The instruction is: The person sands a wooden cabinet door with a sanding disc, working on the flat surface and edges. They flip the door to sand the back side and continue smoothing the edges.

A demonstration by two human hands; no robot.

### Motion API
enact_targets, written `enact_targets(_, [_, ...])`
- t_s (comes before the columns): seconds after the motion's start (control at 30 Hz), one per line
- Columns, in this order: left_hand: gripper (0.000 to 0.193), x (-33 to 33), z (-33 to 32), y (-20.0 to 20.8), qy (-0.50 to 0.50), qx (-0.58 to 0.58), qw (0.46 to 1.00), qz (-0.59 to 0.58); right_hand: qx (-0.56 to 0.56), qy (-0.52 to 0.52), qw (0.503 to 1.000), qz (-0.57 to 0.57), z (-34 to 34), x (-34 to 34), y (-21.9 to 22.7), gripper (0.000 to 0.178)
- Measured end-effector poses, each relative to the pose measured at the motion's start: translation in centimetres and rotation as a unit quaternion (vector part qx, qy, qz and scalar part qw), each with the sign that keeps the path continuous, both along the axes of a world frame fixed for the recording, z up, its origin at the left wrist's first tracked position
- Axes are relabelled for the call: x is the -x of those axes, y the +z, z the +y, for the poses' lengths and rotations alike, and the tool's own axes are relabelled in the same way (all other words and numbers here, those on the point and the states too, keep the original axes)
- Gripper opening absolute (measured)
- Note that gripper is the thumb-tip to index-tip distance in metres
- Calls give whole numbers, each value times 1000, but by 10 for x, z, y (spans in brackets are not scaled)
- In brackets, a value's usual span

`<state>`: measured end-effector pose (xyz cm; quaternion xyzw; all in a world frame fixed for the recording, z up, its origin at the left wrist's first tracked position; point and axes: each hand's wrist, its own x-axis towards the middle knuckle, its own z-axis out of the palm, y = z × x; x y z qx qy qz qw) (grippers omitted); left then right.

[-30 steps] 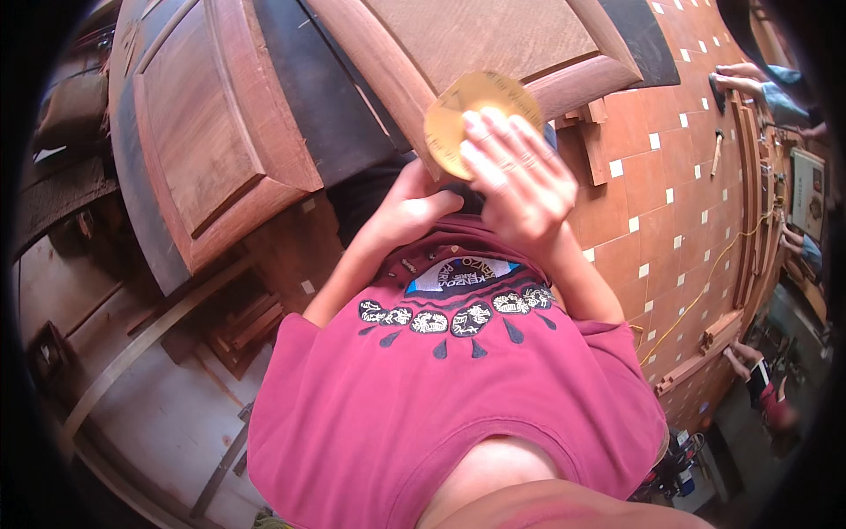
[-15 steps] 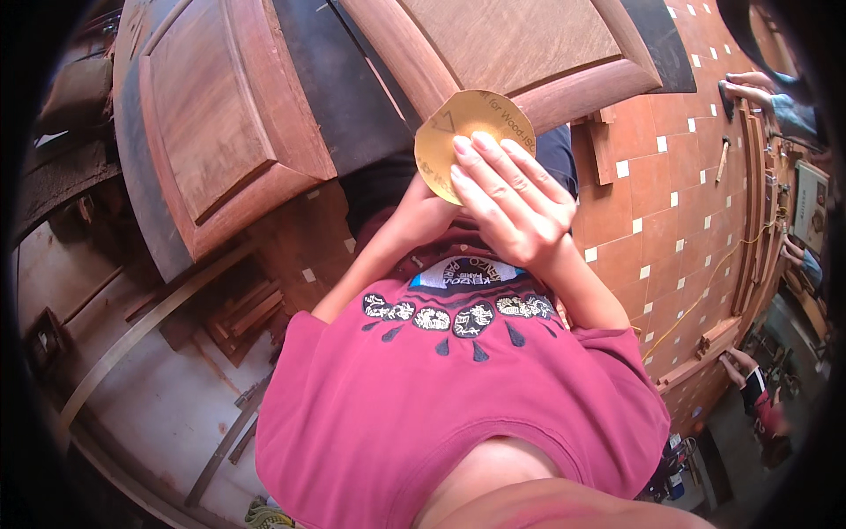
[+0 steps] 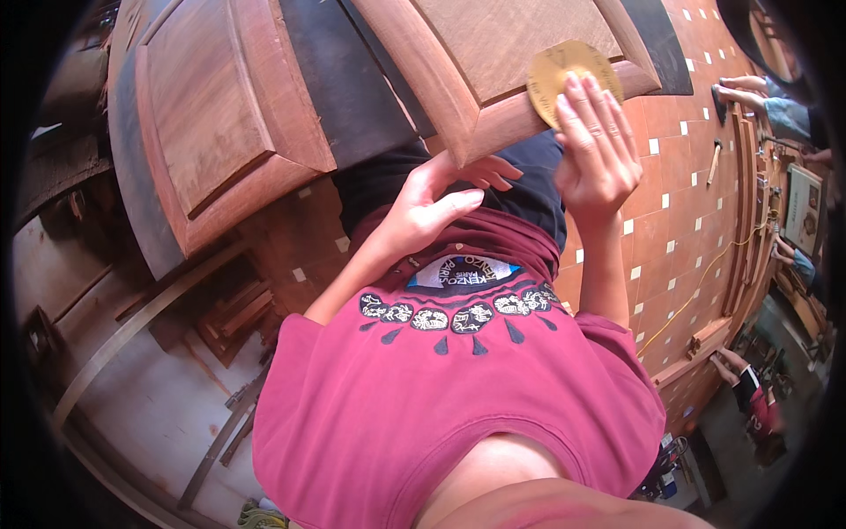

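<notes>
My right hand point(image 3: 599, 159) holds a round tan sanding disc point(image 3: 555, 75) with its fingers laid flat across the printed backing; the thumb is hidden. The disc lies against the lower right part of the frame of a brown wooden panel point(image 3: 520, 44). My left hand point(image 3: 445, 194) is open and holds nothing, its fingers loosely apart beside the near corner of that panel. A second wooden panel point(image 3: 207, 123), with a raised centre, rests to the left.
Both panels lie on a dark work surface point(image 3: 330, 84). A hammer point(image 3: 715, 161) and long wooden strips point(image 3: 745, 212) lie on the tiled floor point(image 3: 648, 251) to the right. Parts of other people show at the far right. A curved pale bar point(image 3: 132, 322) runs along the left.
My right hand has carried the sanding disc up and right, from the near corner onto the panel's frame. My left hand, earlier partly behind the disc, is now uncovered and open.
</notes>
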<state>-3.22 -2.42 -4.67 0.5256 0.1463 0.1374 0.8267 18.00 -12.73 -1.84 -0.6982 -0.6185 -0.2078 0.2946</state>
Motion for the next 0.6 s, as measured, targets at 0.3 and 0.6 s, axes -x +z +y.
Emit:
enact_targets(0.3, [45,-9,-5,-3,52,2,998,-45,144,124,976,106,24,-8,51,33])
enact_targets(0.6, [46,-25,-11,-2,111,29,993,-12,139,126,976,112,64,-28,44,38])
